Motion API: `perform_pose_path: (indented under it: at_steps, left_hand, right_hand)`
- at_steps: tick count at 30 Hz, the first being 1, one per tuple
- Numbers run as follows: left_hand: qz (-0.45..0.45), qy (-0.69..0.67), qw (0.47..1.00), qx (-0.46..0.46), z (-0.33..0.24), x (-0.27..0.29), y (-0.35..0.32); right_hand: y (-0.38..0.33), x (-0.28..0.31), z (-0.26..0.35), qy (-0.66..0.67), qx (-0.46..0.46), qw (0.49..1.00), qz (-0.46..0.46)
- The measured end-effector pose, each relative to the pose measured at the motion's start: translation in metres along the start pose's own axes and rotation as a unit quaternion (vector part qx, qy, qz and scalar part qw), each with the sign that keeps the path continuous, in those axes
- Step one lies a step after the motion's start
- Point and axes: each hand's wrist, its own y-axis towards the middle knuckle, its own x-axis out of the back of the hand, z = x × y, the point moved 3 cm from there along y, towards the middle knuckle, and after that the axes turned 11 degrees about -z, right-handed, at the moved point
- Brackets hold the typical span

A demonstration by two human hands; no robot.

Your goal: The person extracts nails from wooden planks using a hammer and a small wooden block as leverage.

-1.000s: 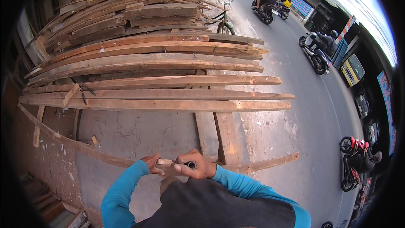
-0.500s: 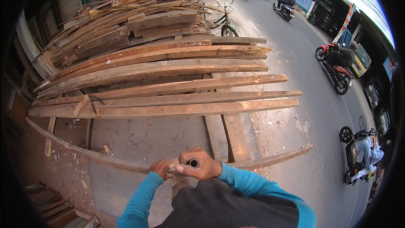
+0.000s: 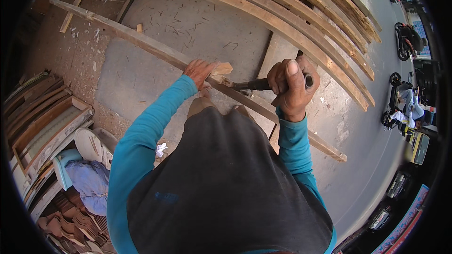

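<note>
A long narrow wooden beam (image 3: 141, 42) runs slantwise across in front of my legs. My left hand (image 3: 200, 72) is closed over it, with the fingers on the far side and the thumb on the near side. A short, pointed wooden block (image 3: 222, 68) pokes out by those fingertips. In my right hand (image 3: 295, 87) is a dark-handled hammer (image 3: 256, 84), held in a fist with the thumb upward. The round butt of the handle shows past the fist. The hammer's metal end meets the beam just right of my left hand; its exact shape is unclear.
More long beams (image 3: 263, 16) lie stacked beyond, reaching toward the road (image 3: 372, 113). Bent nails litter the grey sheet (image 3: 165, 23). At left are wooden frames (image 3: 52, 136), a blue cloth bundle (image 3: 89, 183) and stacked brown tiles (image 3: 70, 223). Motorbikes (image 3: 400, 96) line the road's far side.
My view has tipped down and turned. The hammer handle has swung from pointing up at me to lying toward the right, my right hand moving away from my left.
</note>
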Motion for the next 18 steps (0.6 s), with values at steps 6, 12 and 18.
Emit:
perform_pose_path:
  at_steps: [6, 12, 18]
  left_hand:
    - [-0.023, 0.004, 1.000, 0.008, 0.009, 0.008, -0.022]
    - [-0.076, 0.018, 0.997, -0.011, 0.026, 0.021, -0.044]
    - [-0.078, 0.006, 0.996, -0.043, 0.004, 0.014, -0.074]
  right_hand:
    - [0.032, -0.002, -0.025, 0.020, -0.030, 0.999, -0.028]
    - [0.077, 0.025, -0.073, 0.100, -0.113, 0.984, -0.093]
    - [0.060, 0.015, -0.044, 0.054, -0.151, 0.982, -0.097]
